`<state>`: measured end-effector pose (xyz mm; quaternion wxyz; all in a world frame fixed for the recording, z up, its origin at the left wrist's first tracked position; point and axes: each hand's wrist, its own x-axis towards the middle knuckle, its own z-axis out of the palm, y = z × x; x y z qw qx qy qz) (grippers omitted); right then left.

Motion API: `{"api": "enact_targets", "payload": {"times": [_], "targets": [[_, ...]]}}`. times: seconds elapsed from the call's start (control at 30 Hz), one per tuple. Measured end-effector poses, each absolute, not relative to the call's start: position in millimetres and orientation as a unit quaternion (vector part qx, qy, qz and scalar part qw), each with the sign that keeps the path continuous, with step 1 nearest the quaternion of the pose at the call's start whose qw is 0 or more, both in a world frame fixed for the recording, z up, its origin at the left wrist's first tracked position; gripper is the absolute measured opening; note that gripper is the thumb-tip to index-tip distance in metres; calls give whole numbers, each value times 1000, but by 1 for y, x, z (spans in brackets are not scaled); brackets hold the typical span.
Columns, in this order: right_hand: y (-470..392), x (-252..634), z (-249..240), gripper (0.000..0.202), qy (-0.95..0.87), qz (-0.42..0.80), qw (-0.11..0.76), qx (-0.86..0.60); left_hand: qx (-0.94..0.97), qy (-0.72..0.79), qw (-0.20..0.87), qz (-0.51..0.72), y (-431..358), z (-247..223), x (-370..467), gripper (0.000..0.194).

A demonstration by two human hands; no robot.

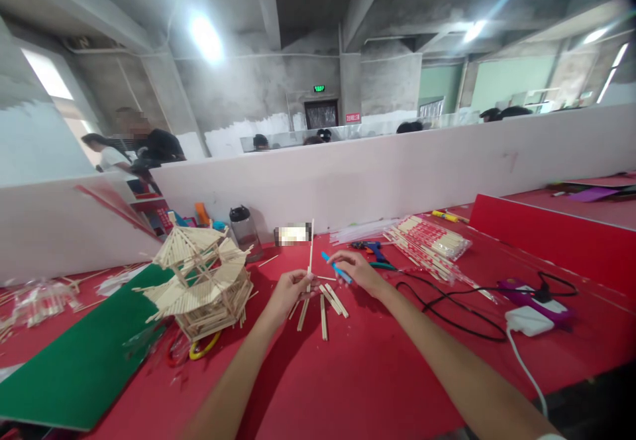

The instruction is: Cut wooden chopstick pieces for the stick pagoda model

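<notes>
Above the middle of the red table, my left hand (292, 289) is closed on a thin wooden stick (311, 244) that stands nearly upright. My right hand (362, 273), a little to its right, grips a slim blue pen (338, 268) tilted across the fingers; its exact kind is hard to make out. Short cut lengths of stick (324, 317) lie fanned out on the table just below both hands. Left of my left hand stands a pavilion model (209, 287) built of wooden sticks, with tiered roofs.
Behind my right hand lie a blue glue gun (372, 249) and packs of wooden sticks (432, 244). A black cable runs to a purple power strip (541, 301) with a white adapter (529, 321). At left are a green board (79, 360), yellow-handled scissors (205, 347) and a bottle (243, 228).
</notes>
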<state>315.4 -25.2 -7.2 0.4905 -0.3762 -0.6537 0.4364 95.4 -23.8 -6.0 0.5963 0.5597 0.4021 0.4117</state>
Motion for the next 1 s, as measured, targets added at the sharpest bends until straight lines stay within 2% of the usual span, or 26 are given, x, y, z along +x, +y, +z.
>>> {"api": "enact_targets", "payload": {"times": [0.13, 0.23, 0.4, 0.53, 0.7, 0.77, 0.9, 1.0], "targets": [[-29, 318, -3, 33, -581, 558, 515, -292, 550, 390, 613, 411, -24, -10, 99, 43], [-27, 321, -4, 39, -582, 529, 538, -304, 547, 391, 612, 415, -24, -9, 100, 42], [-17, 322, -11, 37, -578, 448, 546, -409, 552, 398, 605, 414, -27, -7, 99, 40], [-11, 322, -17, 28, -541, 498, 545, -403, 564, 388, 600, 414, -28, -7, 99, 40], [-10, 322, -21, 35, -540, 511, 517, -423, 571, 387, 594, 414, -28, -6, 99, 41], [-11, 323, -20, 38, -564, 470, 503, -456, 572, 390, 593, 412, -28, -5, 100, 40], [-12, 322, -18, 41, -673, 275, 485, -487, 570, 391, 593, 412, -28, -6, 100, 40], [-14, 319, -17, 40, -722, 176, 436, -508, 572, 387, 592, 416, -26, -7, 99, 40]]}}
